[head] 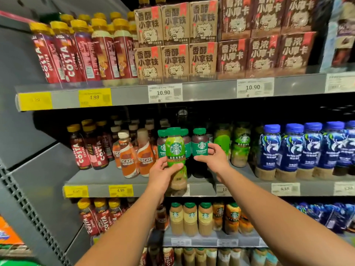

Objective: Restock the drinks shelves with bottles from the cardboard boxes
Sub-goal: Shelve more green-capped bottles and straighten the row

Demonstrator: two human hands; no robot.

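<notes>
Left hand (pixel 165 172) grips green bottle (pixel 175 148), right hand (pixel 214 157) grips dark bottle (pixel 199 144) at shelf (pixel 246 189) front edge; seat the green one upright.

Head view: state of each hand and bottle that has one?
left hand, grips the light-green bottle
light-green bottle, upright, capped, held in front of the middle shelf
right hand, grips the Americano bottle
Americano bottle, upright, capped, on the middle shelf
Nescafe bottles, capped, tilted
blue bottles, upright, capped, in a row
</notes>
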